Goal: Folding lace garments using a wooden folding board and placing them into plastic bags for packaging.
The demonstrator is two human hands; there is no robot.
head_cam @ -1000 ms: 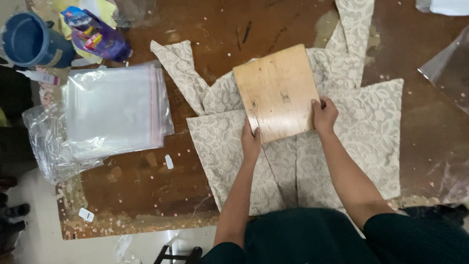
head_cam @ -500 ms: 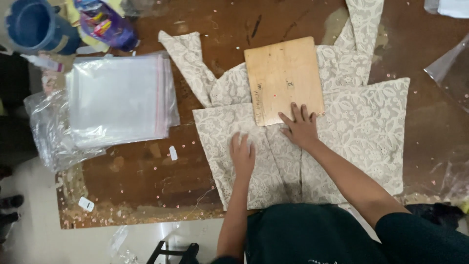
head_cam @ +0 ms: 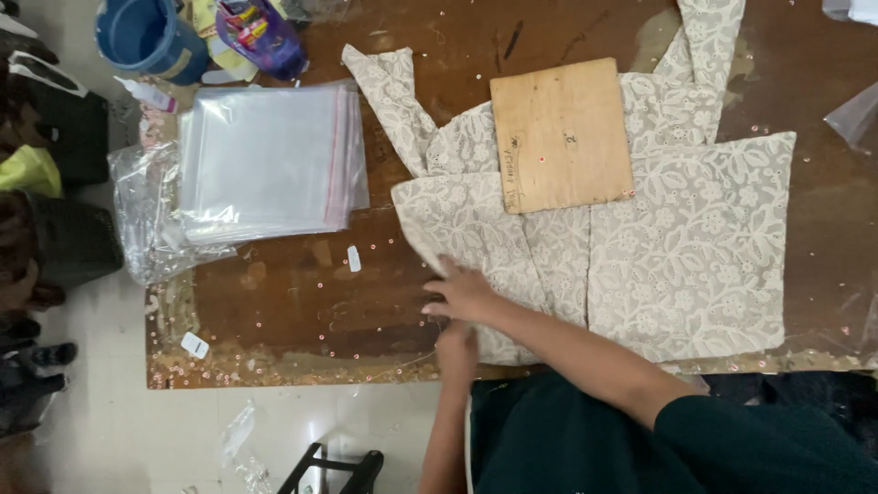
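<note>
The cream lace garment (head_cam: pixel 677 247) lies spread flat on the brown tabletop (head_cam: pixel 302 311), with a sleeve reaching up on each side. A square wooden board (head_cam: pixel 560 133) rests on its upper middle part. Both your hands are at the garment's lower left corner: your right hand (head_cam: pixel 465 295) reaches across with fingers spread on the fabric edge, and your left hand (head_cam: pixel 455 348) sits just below it at the tabletop's near edge (whether either one pinches the cloth, you cannot tell from here). To the left of the garment lies a stack of clear plastic bags (head_cam: pixel 265 160). Beyond that, at the far left corner, stand a blue bucket (head_cam: pixel 146 37) and a purple packet (head_cam: pixel 261 32).
</note>
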